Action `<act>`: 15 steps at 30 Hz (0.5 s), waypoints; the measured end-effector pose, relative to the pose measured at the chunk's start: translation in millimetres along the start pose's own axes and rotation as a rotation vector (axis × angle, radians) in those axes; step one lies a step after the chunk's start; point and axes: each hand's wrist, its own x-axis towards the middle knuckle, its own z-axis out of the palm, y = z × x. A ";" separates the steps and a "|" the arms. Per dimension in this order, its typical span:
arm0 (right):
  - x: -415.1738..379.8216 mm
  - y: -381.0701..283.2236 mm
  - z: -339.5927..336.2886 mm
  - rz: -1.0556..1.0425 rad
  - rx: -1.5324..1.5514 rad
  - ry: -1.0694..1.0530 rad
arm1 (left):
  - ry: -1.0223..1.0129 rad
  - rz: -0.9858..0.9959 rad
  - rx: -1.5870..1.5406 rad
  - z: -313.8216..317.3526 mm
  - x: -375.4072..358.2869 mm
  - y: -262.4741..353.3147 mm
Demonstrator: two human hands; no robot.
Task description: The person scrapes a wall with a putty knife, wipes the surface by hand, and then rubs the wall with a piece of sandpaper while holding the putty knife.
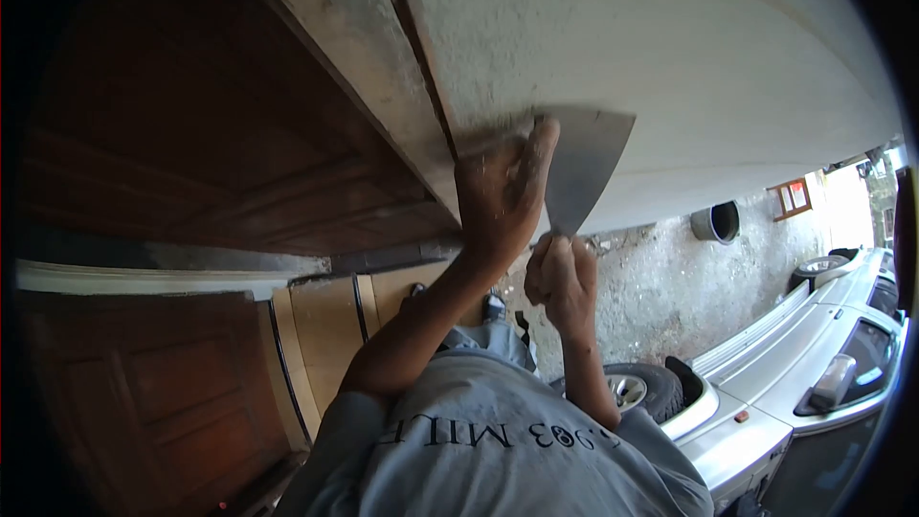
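My right hand (565, 282) is closed round the handle of a wide putty knife (589, 163). Its metal blade points up towards the pale wall surface (613, 38), with its broad edge at the top. Just left of the blade, my left hand (503, 187) is raised against the wall, fingers wrapped round a flat, thin-edged tool (498, 139) that is blurred and mostly hidden by the hand. Grey specks and rough patches mark the wall above this hand.
Brown panelled doors (191, 373) stand at the left. Tan steps with dark edges (325, 325) lie below. At the right are a silver vehicle (766, 354), a wheel (637, 393), a round grey container (713, 223) and a small red-framed object (793, 199) on rough concrete ground (661, 278).
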 end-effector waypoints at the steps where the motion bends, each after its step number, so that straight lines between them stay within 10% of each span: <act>1: 2.7 7.8 -0.2 -0.020 -0.026 0.023 | -0.008 0.003 0.019 0.1 4.3 -1.2; 5: 8.1 -0.7 4.7 0.028 0.033 0.008 | -0.029 0.142 -0.006 -2.0 12.0 20.4; 8: 7.0 -14.1 4.3 -0.243 0.116 -0.020 | -0.278 -0.120 -0.293 -19.4 18.0 55.0; 15: -9.0 18.4 -80.8 -0.200 -0.162 0.262 | 0.059 1.412 1.147 -78.7 57.6 109.3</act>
